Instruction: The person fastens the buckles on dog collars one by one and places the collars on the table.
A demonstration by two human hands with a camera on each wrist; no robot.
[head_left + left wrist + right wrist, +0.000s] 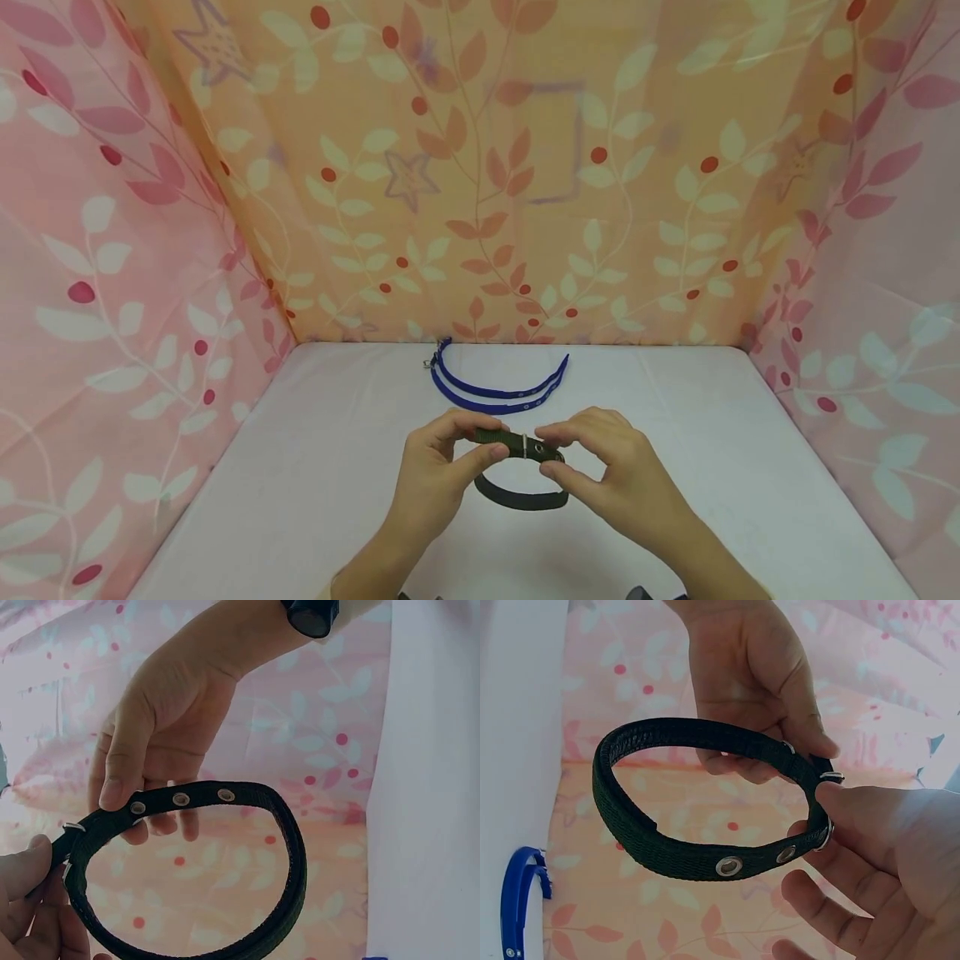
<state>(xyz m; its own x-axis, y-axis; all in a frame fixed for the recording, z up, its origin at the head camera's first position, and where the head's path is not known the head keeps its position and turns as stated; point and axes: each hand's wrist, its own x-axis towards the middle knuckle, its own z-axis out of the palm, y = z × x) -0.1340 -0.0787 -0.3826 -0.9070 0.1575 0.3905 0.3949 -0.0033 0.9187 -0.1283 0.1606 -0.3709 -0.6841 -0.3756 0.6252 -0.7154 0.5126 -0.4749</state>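
A dark green nylon collar [521,500] with metal eyelets is bent into a loop and held just above the white table [750,467]. My left hand [491,440] pinches the buckle end between thumb and fingers. My right hand [546,451] pinches the eyelet end beside the buckle. In the left wrist view the collar [294,855] loops down from the right hand [131,814] to the left hand [30,892]. In the right wrist view the collar [630,825] hangs between the left hand [780,754] and the right hand [817,832].
A blue collar [495,390] with eyelets lies unbuckled on the table behind the hands, and its edge shows as the blue collar [517,900] in the right wrist view. Floral fabric walls [135,292] close in the table on the left, back and right.
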